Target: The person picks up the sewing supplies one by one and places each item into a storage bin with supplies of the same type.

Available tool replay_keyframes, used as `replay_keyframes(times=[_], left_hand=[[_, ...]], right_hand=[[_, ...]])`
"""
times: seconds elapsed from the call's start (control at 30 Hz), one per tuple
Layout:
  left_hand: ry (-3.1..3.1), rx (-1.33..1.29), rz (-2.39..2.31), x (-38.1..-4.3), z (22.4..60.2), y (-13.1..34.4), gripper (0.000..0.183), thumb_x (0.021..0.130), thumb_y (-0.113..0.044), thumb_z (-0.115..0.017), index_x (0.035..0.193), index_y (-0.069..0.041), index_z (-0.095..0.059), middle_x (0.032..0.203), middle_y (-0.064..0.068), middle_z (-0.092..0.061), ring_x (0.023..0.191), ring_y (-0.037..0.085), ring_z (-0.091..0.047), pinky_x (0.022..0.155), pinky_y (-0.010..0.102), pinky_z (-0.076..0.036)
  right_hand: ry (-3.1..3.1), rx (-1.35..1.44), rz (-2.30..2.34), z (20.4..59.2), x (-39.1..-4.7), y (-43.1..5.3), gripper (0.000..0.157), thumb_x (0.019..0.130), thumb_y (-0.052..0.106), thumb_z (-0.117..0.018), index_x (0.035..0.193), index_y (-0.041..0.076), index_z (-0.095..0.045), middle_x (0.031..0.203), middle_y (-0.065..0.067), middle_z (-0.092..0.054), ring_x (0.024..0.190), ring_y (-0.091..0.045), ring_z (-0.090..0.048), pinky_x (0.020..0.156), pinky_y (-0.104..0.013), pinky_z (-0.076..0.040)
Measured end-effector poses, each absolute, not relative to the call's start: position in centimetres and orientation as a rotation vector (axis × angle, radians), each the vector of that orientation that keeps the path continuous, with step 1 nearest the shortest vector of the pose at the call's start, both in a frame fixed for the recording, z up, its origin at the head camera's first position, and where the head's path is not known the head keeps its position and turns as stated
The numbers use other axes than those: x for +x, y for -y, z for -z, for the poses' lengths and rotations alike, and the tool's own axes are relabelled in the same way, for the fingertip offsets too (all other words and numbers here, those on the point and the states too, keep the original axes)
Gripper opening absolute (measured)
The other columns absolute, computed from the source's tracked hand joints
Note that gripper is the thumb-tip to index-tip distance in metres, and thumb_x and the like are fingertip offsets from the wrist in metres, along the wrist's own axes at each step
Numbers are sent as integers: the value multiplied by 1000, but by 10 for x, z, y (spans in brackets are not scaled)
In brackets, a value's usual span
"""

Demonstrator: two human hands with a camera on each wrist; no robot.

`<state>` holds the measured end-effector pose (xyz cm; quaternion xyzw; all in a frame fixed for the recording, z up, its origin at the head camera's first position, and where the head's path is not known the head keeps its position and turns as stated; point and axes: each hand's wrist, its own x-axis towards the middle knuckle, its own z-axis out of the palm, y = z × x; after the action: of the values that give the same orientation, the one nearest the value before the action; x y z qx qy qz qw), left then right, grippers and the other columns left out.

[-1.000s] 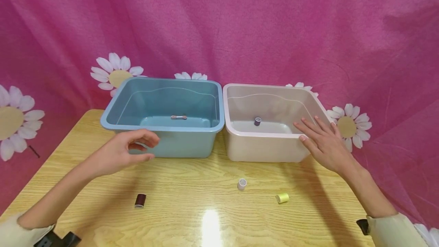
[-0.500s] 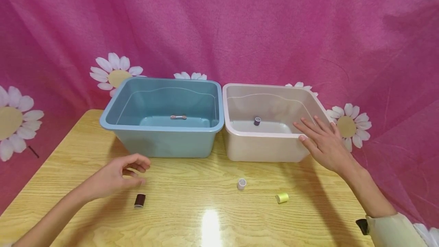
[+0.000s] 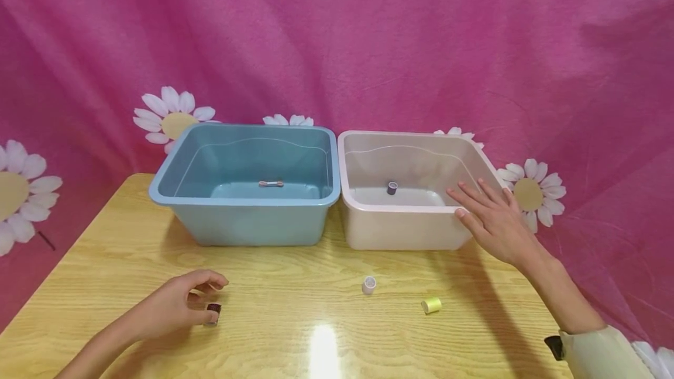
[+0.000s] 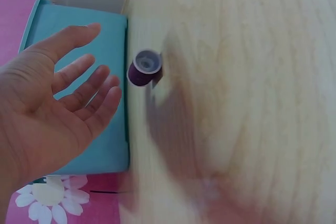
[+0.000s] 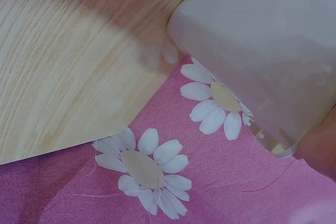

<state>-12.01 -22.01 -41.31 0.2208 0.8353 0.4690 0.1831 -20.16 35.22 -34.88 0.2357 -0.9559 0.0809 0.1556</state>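
Nearest me, glare (image 3: 323, 351) whitens the wood-grained bench (image 3: 271, 332). At near left I see the left hand (image 3: 176, 306), fingers curved but released, just beside the dark spool (image 4: 140, 75). Rightward sit a yellow spool (image 3: 432, 306) and white spool (image 3: 369, 285). Farther, the right hand (image 3: 497, 226) lays straight, released fingers over the pale bin (image 3: 400, 230); left stands the blue bin (image 3: 258, 226), daisy-printed pink cloth (image 3: 337, 40) behind.
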Motion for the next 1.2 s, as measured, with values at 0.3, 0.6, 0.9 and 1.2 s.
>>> replay_keyframes(times=[0.3,0.6,0.9,1.2], left_hand=[[-2433,670,-1237,-114,426,219,46,78,-24,-74,115,-4,-55,108,6,-58,93,14,-57,75,29,-48],[-2452,588,-1183,-112,430,221,45,77,-27,-75,114,-8,-56,107,0,-59,96,16,-57,77,29,-47],[-2484,506,-1128,-110,434,225,42,75,-26,-76,110,-9,-59,106,-1,-58,101,23,-57,82,32,-46],[-2486,523,-1121,-109,438,230,39,77,-24,-74,110,-7,-60,107,1,-59,99,26,-58,78,35,-47]], right_hand=[[2731,675,-232,349,-202,-351,44,96,35,-44,139,27,-42,143,-7,-37,136,-32,-17,101,-60,2],[2726,680,-232,350,-202,-352,44,96,35,-45,139,27,-42,143,-6,-37,136,-33,-17,101,-59,2],[2729,672,-254,349,-201,-351,44,96,35,-45,139,27,-42,143,-6,-38,136,-31,-17,102,-59,4],[2740,663,-268,349,-200,-351,44,97,36,-44,139,27,-42,143,-5,-37,136,-30,-17,101,-60,4]])
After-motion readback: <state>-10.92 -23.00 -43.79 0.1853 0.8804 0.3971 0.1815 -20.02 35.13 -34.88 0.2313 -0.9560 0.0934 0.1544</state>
